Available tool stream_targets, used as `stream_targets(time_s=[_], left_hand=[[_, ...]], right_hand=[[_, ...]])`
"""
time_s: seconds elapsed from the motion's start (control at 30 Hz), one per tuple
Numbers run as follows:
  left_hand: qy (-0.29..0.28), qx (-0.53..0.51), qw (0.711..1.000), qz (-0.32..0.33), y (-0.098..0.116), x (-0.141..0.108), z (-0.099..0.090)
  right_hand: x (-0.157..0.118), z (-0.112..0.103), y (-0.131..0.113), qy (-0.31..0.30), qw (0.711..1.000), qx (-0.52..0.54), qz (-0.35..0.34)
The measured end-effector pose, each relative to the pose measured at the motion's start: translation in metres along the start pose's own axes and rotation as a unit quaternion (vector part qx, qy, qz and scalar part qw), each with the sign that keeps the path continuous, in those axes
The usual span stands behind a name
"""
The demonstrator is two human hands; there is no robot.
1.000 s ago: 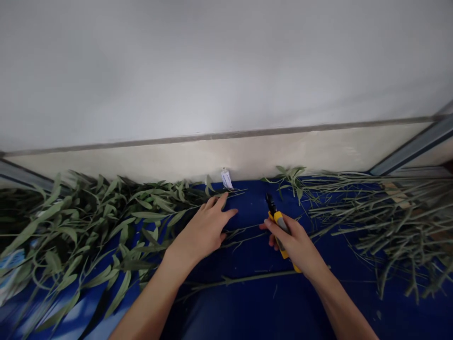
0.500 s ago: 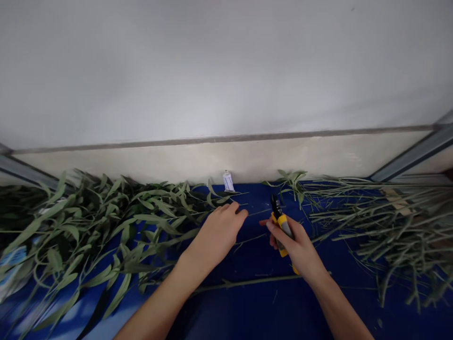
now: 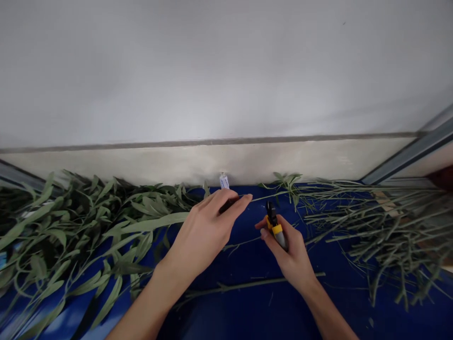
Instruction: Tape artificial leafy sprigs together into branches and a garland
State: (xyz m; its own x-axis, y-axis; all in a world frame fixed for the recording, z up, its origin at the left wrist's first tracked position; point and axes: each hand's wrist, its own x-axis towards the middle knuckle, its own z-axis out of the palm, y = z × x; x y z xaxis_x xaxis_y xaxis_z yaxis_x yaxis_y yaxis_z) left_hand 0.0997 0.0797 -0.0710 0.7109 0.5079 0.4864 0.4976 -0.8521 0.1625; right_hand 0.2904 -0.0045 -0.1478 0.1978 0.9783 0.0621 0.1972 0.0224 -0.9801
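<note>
Near the middle, my left hand [image 3: 208, 226] pinches a thin green stem [image 3: 267, 197] that runs out to the right past its fingertips. A long leaf shows on the other side of that hand. My right hand [image 3: 288, 250] is closed around yellow and grey pruning shears [image 3: 276, 229], their black blades pointing up towards the wall. Below the hands a bare branch [image 3: 247, 284] lies on the blue surface [image 3: 247, 311]. Another thin stem lies between the two hands.
Leafy green branches [image 3: 53, 241] are heaped at the left. Bare cut stems [image 3: 396, 241] pile up at the right. A small white tube [image 3: 224, 181] stands by the pale wall [image 3: 170, 163]. Grey metal posts [image 3: 406, 158] rise at both sides; a leafy sprig [image 3: 288, 183] lies at the back.
My left hand has lifted nearer the camera, with a stem now stretching from its fingers. The shears in my right hand have shifted slightly left and turned.
</note>
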Motion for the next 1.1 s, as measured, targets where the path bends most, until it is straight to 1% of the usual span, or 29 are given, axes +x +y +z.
stream_targets(time_s=[0.1, 0.3, 0.57, 0.67, 0.8, 0.9, 0.97, 1.03, 1.1], left_hand=[[0.004, 0.013, 1.0, 0.024, 0.002, 0.002, 0.0], [-0.005, 0.019, 0.999, 0.043, 0.004, 0.003, 0.0], [-0.012, 0.025, 0.998, 0.053, 0.008, 0.004, -0.001], [-0.017, 0.025, 0.998, 0.055, 0.007, 0.002, 0.001], [-0.028, -0.007, 0.999, 0.035, 0.003, -0.002, 0.001], [-0.032, -0.014, 0.999, 0.029, 0.0, -0.003, -0.002], [-0.02, -0.009, 0.999, 0.032, -0.004, -0.004, -0.004], [-0.001, -0.003, 1.0, 0.027, -0.012, -0.004, -0.003], [0.007, -0.003, 1.0, 0.009, -0.021, -0.005, 0.003]], right_hand=[[0.0, -0.001, -0.001, 0.004, 1.0, -0.016, -0.01], [0.0, 0.0, -0.003, 0.0, 0.999, -0.035, -0.014], [0.001, 0.001, 0.002, 0.004, 0.997, -0.067, -0.028], [0.001, 0.001, 0.004, 0.023, 0.995, -0.091, -0.034], [-0.001, 0.003, 0.004, 0.06, 0.99, -0.125, -0.036], [-0.001, 0.004, 0.005, 0.062, 0.988, -0.138, -0.029], [0.001, 0.004, 0.007, 0.065, 0.988, -0.138, -0.029], [0.003, 0.001, 0.011, 0.089, 0.985, -0.147, -0.03], [0.006, -0.004, 0.014, 0.116, 0.98, -0.16, -0.022]])
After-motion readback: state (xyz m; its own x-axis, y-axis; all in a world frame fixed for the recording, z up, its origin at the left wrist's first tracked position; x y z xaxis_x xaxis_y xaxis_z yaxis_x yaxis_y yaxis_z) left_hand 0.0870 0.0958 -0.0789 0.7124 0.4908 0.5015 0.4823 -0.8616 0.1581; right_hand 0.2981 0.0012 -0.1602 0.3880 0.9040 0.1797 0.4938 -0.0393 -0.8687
